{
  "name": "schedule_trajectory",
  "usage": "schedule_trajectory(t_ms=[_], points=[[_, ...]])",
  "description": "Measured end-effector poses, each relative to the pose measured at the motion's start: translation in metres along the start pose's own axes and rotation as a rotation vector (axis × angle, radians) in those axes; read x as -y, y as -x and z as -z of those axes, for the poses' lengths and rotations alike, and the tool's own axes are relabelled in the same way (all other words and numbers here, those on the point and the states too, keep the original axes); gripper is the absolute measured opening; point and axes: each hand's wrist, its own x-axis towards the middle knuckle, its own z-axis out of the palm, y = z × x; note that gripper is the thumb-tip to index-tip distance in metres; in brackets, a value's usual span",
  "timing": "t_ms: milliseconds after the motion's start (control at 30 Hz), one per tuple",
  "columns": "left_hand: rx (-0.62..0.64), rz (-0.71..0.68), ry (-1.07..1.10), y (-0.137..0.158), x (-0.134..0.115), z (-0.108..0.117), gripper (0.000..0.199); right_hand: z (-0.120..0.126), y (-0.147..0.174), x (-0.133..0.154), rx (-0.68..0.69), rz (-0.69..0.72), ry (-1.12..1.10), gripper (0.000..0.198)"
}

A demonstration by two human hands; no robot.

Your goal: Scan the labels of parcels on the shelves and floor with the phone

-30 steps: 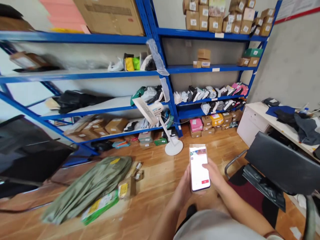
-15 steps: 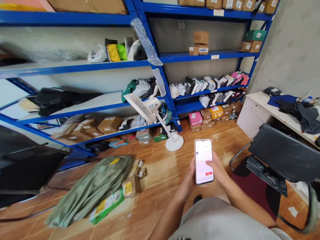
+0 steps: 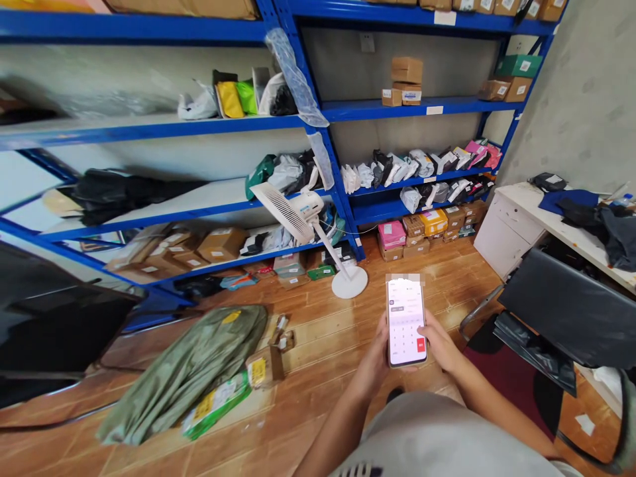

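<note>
A lit smartphone (image 3: 406,324) is held upright in front of my body, its screen facing me. On the screen a number keypad shows, with a red button at its lower right. My left hand (image 3: 376,351) grips the phone's left edge, fingers behind it. Along the right edge, my right hand (image 3: 440,343) holds the phone too, its thumb over the right side of the keypad. The fingers of both hands behind the phone are hidden.
Blue shelves (image 3: 377,109) with parcels span the back. A white fan (image 3: 348,281) stands before them. On the floor at left lie a green sack (image 3: 193,371), a green-white packet (image 3: 218,404) and a small carton (image 3: 264,368). A black chair (image 3: 556,311) and white desk (image 3: 511,228) are at right.
The phone's screen has changed from a mostly white page to one with a number keypad. My right thumb has shifted right, from over the screen's middle to its right edge.
</note>
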Motion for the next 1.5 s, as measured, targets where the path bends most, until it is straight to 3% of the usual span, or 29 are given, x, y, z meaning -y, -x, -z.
schedule_trajectory(t_ms=[367,567,800,967,1167,1333,1500], points=[[-0.017,0.013,0.122,-0.015,0.026,0.025,0.087,0.000,-0.001,-0.004,0.017,0.018,0.045,0.047],[-0.031,0.050,0.007,-0.014,0.018,0.023,0.083,0.011,0.003,-0.005,0.202,0.086,0.157,0.072],[-0.058,0.064,0.057,-0.015,0.020,0.029,0.091,0.010,0.000,-0.004,0.135,0.034,0.078,0.052],[0.079,0.079,0.109,-0.015,0.018,0.038,0.095,0.007,-0.003,-0.001,0.128,0.033,0.049,0.050],[0.079,0.092,0.073,-0.014,0.011,0.044,0.113,0.000,-0.008,0.001,0.058,0.002,0.040,0.051],[0.050,0.083,-0.015,-0.018,0.009,0.055,0.105,-0.009,-0.015,0.003,0.050,-0.003,0.043,0.047],[0.135,0.113,0.094,-0.023,-0.002,0.071,0.105,-0.023,-0.029,-0.007,0.031,-0.043,0.026,0.039]])
